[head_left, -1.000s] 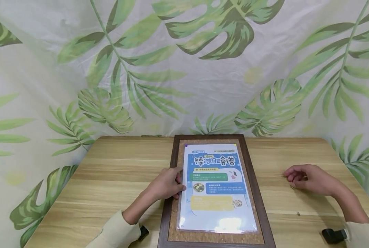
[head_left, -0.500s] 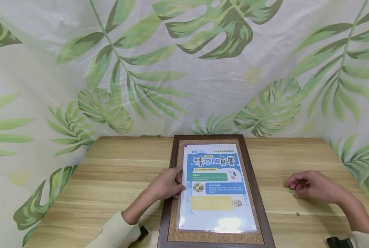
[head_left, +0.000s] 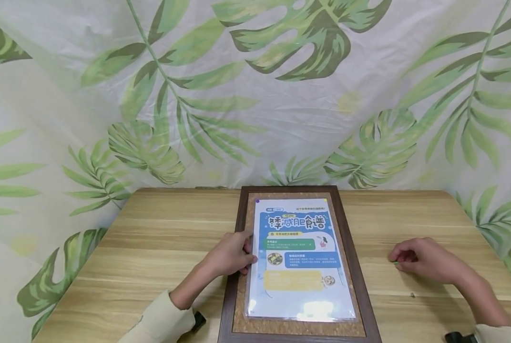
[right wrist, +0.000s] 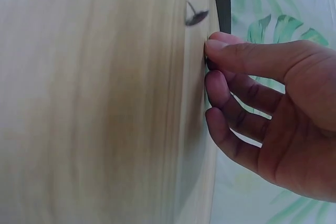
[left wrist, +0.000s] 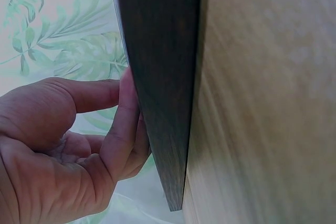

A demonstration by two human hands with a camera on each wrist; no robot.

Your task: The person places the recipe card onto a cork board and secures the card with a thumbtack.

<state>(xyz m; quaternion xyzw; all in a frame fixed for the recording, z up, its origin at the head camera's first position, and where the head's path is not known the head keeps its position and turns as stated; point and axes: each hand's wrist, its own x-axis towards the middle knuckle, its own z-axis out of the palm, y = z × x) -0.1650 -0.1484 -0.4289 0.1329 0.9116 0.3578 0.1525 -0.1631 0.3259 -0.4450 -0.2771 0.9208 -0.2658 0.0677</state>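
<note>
A framed cork board lies on the wooden table, bearing a blue and white printed sheet. A purple pushpin is at the sheet's top left corner and a yellow pushpin at its top right. My left hand rests on the board's left side, thumb and fingertips at the sheet's edge. In the left wrist view the dark frame hides part of its fingertips. To the right of the board, my right hand pinches a small green pushpin low over the table, mostly covered by the fingers.
A small dark-headed pin lies on the table just nearer than the right hand; its thin point shows in the right wrist view. Behind the table hangs a leaf-patterned cloth.
My right hand has moved a little nearer me, then slightly left, with the green pushpin coming into sight at its fingertips. The left hand and the board have stayed still.
</note>
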